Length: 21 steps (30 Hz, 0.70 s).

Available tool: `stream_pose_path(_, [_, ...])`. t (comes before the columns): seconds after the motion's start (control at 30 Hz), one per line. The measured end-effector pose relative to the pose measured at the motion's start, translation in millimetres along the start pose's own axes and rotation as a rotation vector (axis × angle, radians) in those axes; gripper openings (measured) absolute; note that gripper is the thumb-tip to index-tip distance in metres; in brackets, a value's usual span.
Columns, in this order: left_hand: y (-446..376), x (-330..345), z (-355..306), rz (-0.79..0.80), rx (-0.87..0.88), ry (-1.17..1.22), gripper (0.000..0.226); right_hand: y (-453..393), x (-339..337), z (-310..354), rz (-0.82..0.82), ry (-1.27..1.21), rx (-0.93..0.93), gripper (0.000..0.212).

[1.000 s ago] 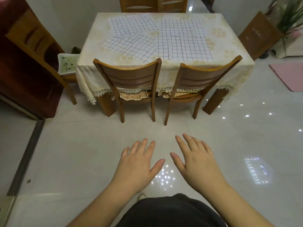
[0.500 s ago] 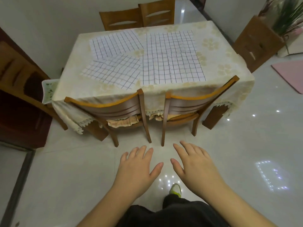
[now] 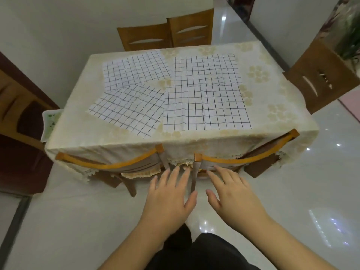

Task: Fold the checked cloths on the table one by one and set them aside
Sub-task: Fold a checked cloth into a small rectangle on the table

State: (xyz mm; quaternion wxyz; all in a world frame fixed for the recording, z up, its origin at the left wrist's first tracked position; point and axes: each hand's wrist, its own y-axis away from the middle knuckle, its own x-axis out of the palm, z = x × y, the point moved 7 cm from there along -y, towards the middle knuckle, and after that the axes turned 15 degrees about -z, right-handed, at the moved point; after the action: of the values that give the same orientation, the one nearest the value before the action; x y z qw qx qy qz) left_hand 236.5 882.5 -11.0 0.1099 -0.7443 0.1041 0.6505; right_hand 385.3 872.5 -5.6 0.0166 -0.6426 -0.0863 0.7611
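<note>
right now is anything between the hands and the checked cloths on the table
Yes. Two wooden chairs, the left chair and right chair, stand pushed in at the near table edge, between both open hands, left hand and right hand, and the checked cloths.

Near chairs: 2 wooden chairs (image 3: 109,164) (image 3: 247,158) pushed under table edge, just ahead of hands.
Far chairs: 2 more (image 3: 167,36) beyond table, well ahead.
Side chair: wooden (image 3: 319,75), far right of hands.
Plant: green leaves (image 3: 350,36), far right.
Floor: glossy white tile (image 3: 58,221) w/ light reflections, under hands.
</note>
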Motion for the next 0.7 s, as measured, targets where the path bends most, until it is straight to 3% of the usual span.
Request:
stream_pose_path(0.33, [-153, -1, 43, -0.056, 0.071, 0.108, 0.075, -143, 6, -21, -0.085, 0.062, 0.078, 0.052])
stream_pose_path(0.53, [-227, -3, 55, -0.120, 0.200, 0.032, 0.062, -194, 15, -39, -0.095, 0.069, 0.132, 0.054])
stream_pose_path(0.7, [-270, 13, 58, -0.068, 0.150, 0.030, 0.065, -225, 32, -65, -0.064, 0.069, 0.134, 0.055])
